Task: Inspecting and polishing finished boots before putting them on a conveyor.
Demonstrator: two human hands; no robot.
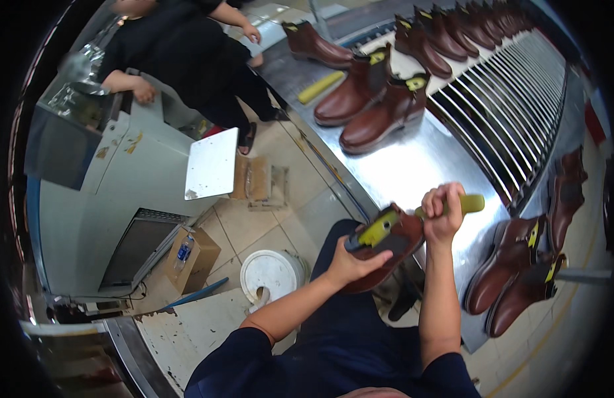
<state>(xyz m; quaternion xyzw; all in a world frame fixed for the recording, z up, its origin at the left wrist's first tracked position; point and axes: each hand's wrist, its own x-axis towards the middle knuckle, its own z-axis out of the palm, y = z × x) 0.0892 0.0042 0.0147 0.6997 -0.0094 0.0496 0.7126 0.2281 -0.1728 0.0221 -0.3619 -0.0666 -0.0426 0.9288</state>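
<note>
Brown boot (386, 249) held over the lap, just off the steel table (413, 166) edge. L hand (352, 262) cups its underside, fingers wrapped tight on the leather. R hand (441, 213) fisted round a yellow-green handled tool (467, 204), set into the boot opening w/ yellow last (378, 227). More brown boots (519, 278) to the right; white bucket (270, 273) on floor left. Another person (187, 53) stands far left.

Both hands on a brown boot (386, 249): left hand (352, 260) underneath, right hand (442, 213) around a yellow-green handle (467, 204).
</note>
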